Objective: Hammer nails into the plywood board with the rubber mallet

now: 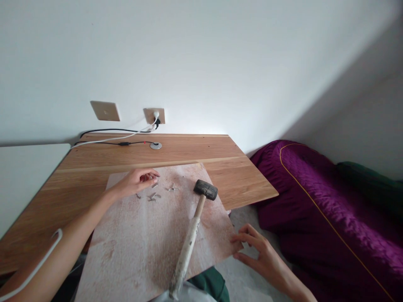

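A rubber mallet with a black head (205, 190) and a worn, white-painted handle (186, 251) lies diagonally across a pale, stained board (132, 247). My left hand (140, 181) is over the board's far left part, fingers curled together. Whatever its fingertips hold, if anything, is too small to make out. Close to them lie several small metal pieces (153, 196), like screws or pins, and more of these (173, 188) are further right. My right hand (256, 247) grips the board's near right corner, fingers on top and thumb lower at the edge.
The board rests partly on a wooden desk (176, 149) and reaches over my lap. Cables (119, 136) run from a wall socket (154, 115) along the desk's back. A white panel (28, 176) stands at left. Purple bedding (315, 201) is at right, beyond the desk's edge.
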Demonstrator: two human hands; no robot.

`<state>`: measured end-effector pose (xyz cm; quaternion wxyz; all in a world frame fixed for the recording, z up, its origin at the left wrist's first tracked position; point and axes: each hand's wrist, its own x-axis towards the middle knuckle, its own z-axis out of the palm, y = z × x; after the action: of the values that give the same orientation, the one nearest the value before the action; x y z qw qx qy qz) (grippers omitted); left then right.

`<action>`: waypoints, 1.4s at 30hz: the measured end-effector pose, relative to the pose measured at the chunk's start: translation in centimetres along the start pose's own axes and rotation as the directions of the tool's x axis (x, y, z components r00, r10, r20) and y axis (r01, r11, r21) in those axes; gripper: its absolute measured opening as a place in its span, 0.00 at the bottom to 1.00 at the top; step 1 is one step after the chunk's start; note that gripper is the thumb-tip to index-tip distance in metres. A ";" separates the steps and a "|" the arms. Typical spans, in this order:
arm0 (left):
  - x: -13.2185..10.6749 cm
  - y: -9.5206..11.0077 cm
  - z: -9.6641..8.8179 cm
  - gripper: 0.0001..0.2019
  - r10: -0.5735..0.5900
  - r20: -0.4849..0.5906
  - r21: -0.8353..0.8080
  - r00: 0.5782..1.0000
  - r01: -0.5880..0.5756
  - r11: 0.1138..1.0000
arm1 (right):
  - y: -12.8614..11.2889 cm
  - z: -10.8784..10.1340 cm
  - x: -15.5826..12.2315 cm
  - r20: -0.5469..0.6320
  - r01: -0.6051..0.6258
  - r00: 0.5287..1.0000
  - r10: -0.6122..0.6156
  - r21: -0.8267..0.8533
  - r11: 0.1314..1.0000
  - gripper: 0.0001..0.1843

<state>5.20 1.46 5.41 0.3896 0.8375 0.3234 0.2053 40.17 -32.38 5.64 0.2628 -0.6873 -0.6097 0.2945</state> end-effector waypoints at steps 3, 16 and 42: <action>0.1 -0.6 0.1 0.22 0.014 -0.002 -0.002 1.000 -0.014 1.000 | 0.5 0.1 0.0 -0.014 -0.030 0.999 0.030 0.017 0.999 0.09; 0.1 -0.9 0.1 0.22 0.018 -0.019 -0.034 1.000 -0.019 0.999 | 0.2 -0.4 -0.3 -0.180 0.045 0.983 -0.039 0.028 0.999 0.18; 0.2 -0.8 0.2 0.21 0.041 -0.018 -0.021 0.999 -0.042 0.999 | 0.7 0.6 -0.7 -0.159 0.013 0.987 -0.025 -0.080 0.997 0.09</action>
<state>5.18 1.91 4.73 0.3914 0.8381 0.3070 0.2240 40.13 -33.11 4.80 0.2865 -0.7128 -0.6043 0.2115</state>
